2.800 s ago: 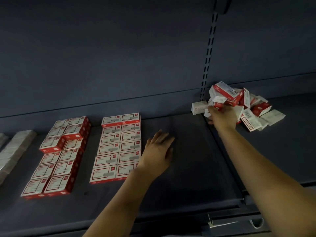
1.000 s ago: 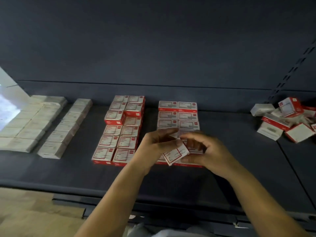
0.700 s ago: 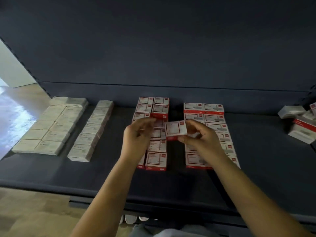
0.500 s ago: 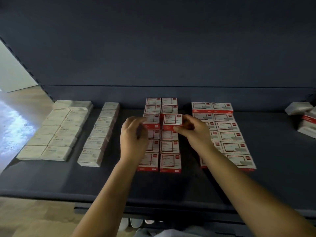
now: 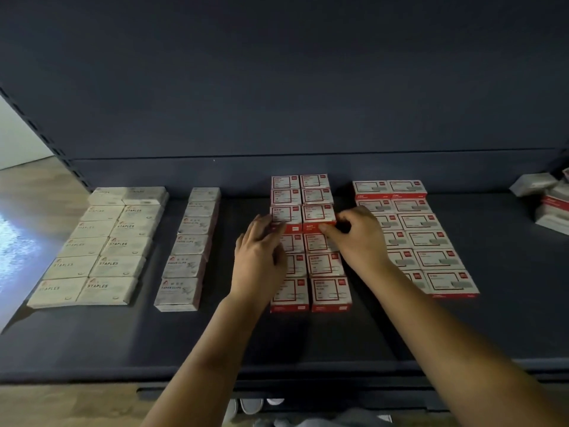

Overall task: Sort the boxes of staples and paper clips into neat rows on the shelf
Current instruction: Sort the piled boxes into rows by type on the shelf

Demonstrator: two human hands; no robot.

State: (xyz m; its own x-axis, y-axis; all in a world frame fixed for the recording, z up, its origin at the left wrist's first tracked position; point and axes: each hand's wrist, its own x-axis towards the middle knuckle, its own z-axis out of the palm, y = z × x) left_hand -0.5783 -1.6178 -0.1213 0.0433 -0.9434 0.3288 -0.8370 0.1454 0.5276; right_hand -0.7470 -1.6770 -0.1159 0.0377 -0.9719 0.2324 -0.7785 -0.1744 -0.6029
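Observation:
Small red-and-white boxes lie in two columns at mid-shelf, with a second layer on the back ones. My right hand pinches the front right box of that upper layer by its front edge and right side; the box rests flat on the stack. My left hand reaches in from the left, its fingertips touching the neighbouring upper box. To the right lie two columns of wider red-and-white boxes.
White staples boxes fill two columns at the far left, with one column of white paper clip boxes beside them. A loose pile of boxes sits at the right edge. The dark shelf has bare surface along its front.
My right hand took a red-and-white box from the right-hand pile, brought it over the middle columns and lowered it onto the upper layer. My left hand came alongside. The view swung left.

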